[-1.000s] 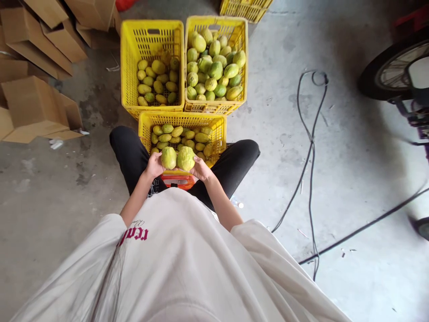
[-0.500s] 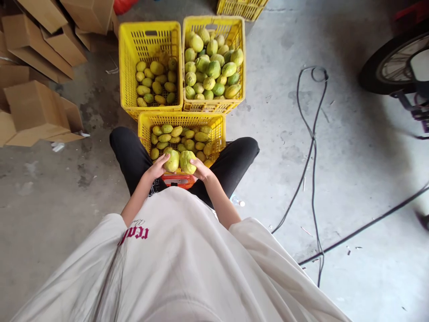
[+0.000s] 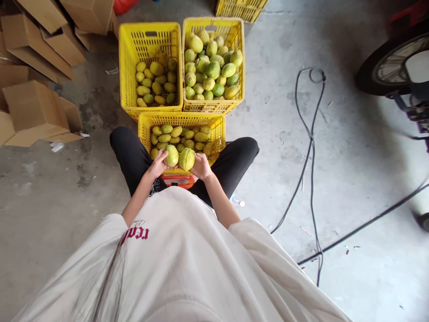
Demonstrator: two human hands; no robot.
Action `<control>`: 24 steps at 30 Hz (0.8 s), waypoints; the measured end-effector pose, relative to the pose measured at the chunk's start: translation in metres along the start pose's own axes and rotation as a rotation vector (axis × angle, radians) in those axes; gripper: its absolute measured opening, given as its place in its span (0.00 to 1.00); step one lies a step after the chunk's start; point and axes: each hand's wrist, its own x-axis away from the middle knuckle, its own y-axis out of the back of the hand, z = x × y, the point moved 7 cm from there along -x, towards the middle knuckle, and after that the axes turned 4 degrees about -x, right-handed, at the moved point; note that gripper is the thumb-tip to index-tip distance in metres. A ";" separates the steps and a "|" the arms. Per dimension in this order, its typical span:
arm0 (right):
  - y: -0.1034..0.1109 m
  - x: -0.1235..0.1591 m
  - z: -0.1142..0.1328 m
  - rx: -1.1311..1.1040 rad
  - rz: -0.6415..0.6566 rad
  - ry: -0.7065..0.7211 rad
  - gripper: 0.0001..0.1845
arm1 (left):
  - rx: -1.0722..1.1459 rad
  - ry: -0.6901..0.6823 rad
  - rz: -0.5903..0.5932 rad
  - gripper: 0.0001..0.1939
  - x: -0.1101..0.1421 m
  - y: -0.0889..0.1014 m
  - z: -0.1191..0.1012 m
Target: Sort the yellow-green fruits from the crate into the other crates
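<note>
Head view, fruit (image 3: 172,156) in left grip (image 3: 158,164), ribbed fruit (image 3: 187,159) in right grip (image 3: 201,167)

– Passable into near crate (image 3: 181,119)?
– Free over upper half; obstructed near lower rim by two held fruits (image 3: 187,159).
– Right of centre?
– Passable over floor (image 3: 264,120) up to looped cable (image 3: 312,138).
– Upper left?
– Blocked by cardboard boxes (image 3: 36,107).

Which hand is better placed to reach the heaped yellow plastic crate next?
Probably the right hand: holding a ribbed yellow-green fruit, it lines up with that crate; the left hand sits farther left.
</note>
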 end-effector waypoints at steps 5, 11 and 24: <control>0.007 -0.005 -0.004 0.074 0.021 0.027 0.25 | -0.028 -0.027 -0.033 0.32 -0.003 0.007 -0.001; 0.016 -0.005 -0.004 0.135 -0.015 0.095 0.37 | -0.034 -0.028 0.029 0.31 -0.001 0.004 0.001; 0.021 -0.001 -0.004 0.185 -0.051 0.090 0.46 | -0.057 -0.026 0.107 0.29 -0.005 -0.001 0.002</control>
